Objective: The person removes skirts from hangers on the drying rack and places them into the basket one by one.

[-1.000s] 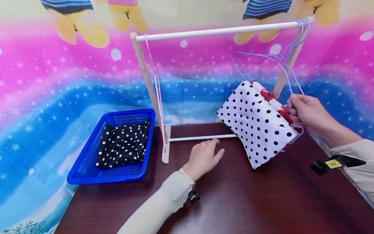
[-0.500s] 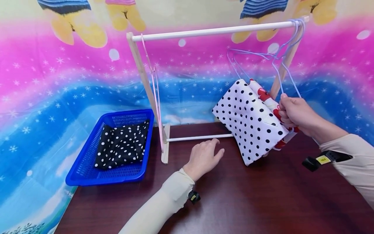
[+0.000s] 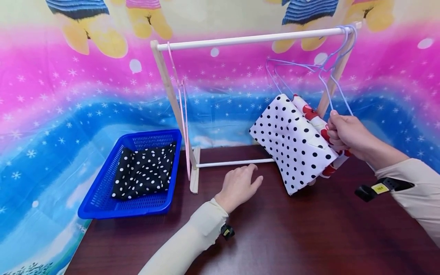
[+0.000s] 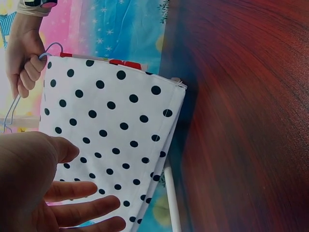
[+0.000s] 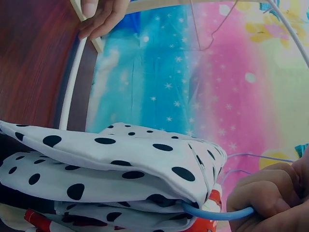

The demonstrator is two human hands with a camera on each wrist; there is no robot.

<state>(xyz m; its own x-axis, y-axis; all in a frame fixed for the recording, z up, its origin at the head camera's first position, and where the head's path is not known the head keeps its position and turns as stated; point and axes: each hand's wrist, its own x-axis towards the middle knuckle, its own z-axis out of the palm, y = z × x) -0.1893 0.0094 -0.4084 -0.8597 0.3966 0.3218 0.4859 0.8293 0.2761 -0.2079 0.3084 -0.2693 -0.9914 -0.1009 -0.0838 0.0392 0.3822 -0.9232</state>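
My right hand (image 3: 352, 133) grips the right side of the blue-purple wire hangers (image 3: 342, 95), which hook over the rack's top bar at its right end. A white cloth with black dots (image 3: 292, 145) hangs folded over the front hanger, tilted down to the right. Behind it hangs a white cloth with red print (image 3: 309, 112), mostly hidden. In the right wrist view, curled fingers hold a blue hanger wire (image 5: 219, 212) at the cloth's edge. My left hand (image 3: 238, 187) hovers over the table, left of the dotted cloth, fingers loosely bent, holding nothing.
A wooden rack with a white top bar (image 3: 254, 38) stands at the table's back. From its left end hangs a pink hanger (image 3: 187, 156). To the left sits a blue basket (image 3: 128, 214) with a black cloth with white dots (image 3: 146, 172) inside.
My right hand has moved a little left, carrying the hangers and both cloths with it, then stayed nearly still. The left hand has stayed in place. The pink hanger has swung slightly.
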